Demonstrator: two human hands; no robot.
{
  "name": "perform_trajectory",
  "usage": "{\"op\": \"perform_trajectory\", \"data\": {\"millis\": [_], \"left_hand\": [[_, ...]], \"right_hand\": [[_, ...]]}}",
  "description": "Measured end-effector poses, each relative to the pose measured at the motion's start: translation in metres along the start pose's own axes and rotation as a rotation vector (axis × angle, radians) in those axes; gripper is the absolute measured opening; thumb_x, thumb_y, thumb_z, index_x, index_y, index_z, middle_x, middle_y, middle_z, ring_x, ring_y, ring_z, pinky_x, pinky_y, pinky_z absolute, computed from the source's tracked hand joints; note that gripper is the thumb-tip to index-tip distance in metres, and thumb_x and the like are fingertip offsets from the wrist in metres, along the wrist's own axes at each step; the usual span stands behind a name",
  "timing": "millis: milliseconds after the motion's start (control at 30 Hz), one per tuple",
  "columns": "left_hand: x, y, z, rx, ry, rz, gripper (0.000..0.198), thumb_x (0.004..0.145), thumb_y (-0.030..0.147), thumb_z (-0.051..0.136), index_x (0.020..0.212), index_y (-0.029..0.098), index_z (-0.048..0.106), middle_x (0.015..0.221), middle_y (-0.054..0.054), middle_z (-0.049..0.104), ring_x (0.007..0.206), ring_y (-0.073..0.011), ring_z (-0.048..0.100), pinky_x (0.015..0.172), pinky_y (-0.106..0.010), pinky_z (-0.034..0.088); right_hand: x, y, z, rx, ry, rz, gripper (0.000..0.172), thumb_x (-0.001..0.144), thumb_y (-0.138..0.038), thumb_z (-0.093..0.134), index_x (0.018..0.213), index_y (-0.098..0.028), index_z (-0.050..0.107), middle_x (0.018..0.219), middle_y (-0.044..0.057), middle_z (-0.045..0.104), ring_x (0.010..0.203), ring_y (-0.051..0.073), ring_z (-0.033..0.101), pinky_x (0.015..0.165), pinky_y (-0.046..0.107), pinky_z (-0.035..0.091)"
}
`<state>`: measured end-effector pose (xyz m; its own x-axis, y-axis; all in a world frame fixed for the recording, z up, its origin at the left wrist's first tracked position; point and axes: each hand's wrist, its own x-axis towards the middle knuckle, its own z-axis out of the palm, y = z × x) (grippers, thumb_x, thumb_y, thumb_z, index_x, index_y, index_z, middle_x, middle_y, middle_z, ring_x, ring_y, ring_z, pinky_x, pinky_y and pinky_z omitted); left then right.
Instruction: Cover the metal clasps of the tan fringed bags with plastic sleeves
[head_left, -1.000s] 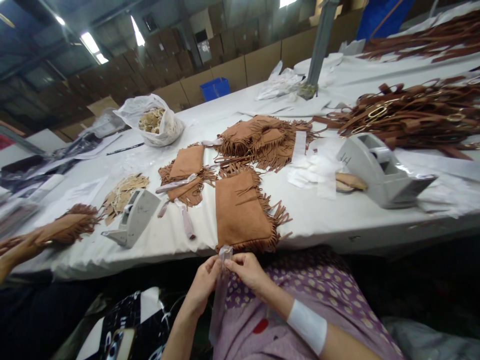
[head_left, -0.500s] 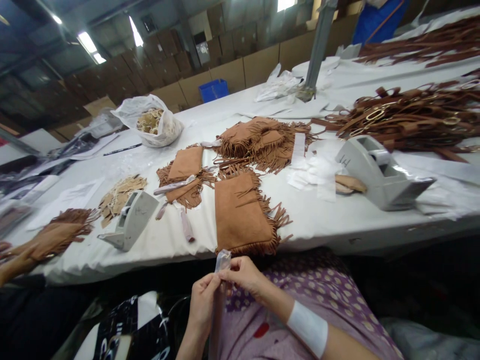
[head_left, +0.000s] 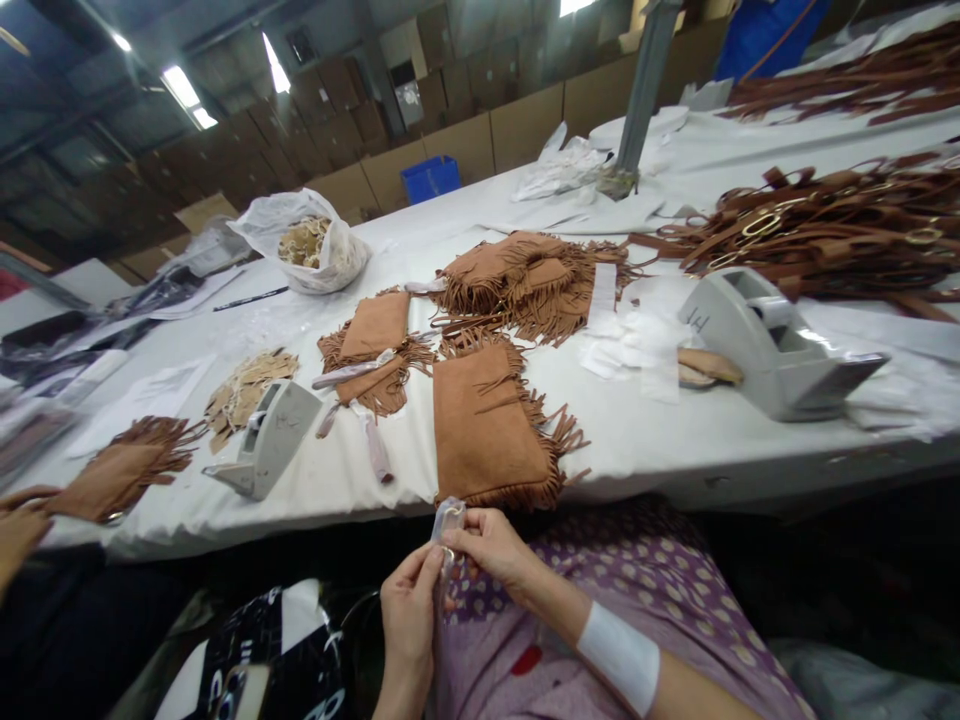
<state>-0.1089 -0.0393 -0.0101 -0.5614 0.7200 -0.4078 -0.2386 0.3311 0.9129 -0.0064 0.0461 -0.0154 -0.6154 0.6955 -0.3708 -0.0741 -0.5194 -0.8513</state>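
Over my lap, both hands pinch a translucent plastic sleeve (head_left: 448, 516) whose end points up at the table edge. Below its top my left hand (head_left: 409, 600) grips it between thumb and fingers. My right hand (head_left: 489, 545) holds the upper part from the other side, with a shiny bit showing between the hands; what is inside is hard to make out. Just beyond them a brown fringed suede bag (head_left: 487, 425) lies flat at the edge. Left of it are a smaller fringed pouch (head_left: 379, 325) and a plastic-wrapped strap (head_left: 375, 450).
Grey tape dispensers (head_left: 765, 345) stand on either side. A fringed bag pile (head_left: 517, 270), brown straps with gold hardware (head_left: 825, 230), white slips (head_left: 630, 345) and a white plastic bag (head_left: 337, 255) lie farther back. A co-worker's hand (head_left: 22, 525) touches another fringed bag (head_left: 112, 480) at left.
My hands have stayed nearly in place, still on the sleeve, with small finger shifts. The co-worker's hand has changed position on the bag at left. The view has shifted slightly.
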Motion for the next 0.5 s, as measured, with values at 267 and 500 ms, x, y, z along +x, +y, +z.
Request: {"op": "perform_trajectory", "data": {"millis": [267, 500], "left_hand": [[-0.008, 0.006, 0.007, 0.111, 0.068, 0.126, 0.038, 0.069, 0.039, 0.071, 0.100, 0.018, 0.072, 0.066, -0.004, 0.073, 0.068, -0.0227, 0.067, 0.058, -0.030, 0.054], [-0.014, 0.008, 0.012, 0.151, 0.010, 0.144, 0.039, 0.069, 0.037, 0.071, 0.103, 0.019, 0.071, 0.071, -0.004, 0.074, 0.068, -0.0224, 0.067, 0.056, -0.029, 0.053]], "right_hand": [[-0.001, -0.008, 0.004, -0.030, 0.046, 0.036, 0.010, 0.069, -0.022, 0.061, 0.062, -0.015, 0.057, 0.048, -0.005, 0.053, 0.034, 0.005, 0.041, 0.034, 0.016, 0.032], [0.004, -0.011, 0.006, -0.069, 0.192, 0.098, 0.026, 0.074, -0.027, 0.050, 0.050, -0.018, 0.052, 0.033, -0.005, 0.046, 0.026, 0.007, 0.032, 0.028, 0.019, 0.023]]}}
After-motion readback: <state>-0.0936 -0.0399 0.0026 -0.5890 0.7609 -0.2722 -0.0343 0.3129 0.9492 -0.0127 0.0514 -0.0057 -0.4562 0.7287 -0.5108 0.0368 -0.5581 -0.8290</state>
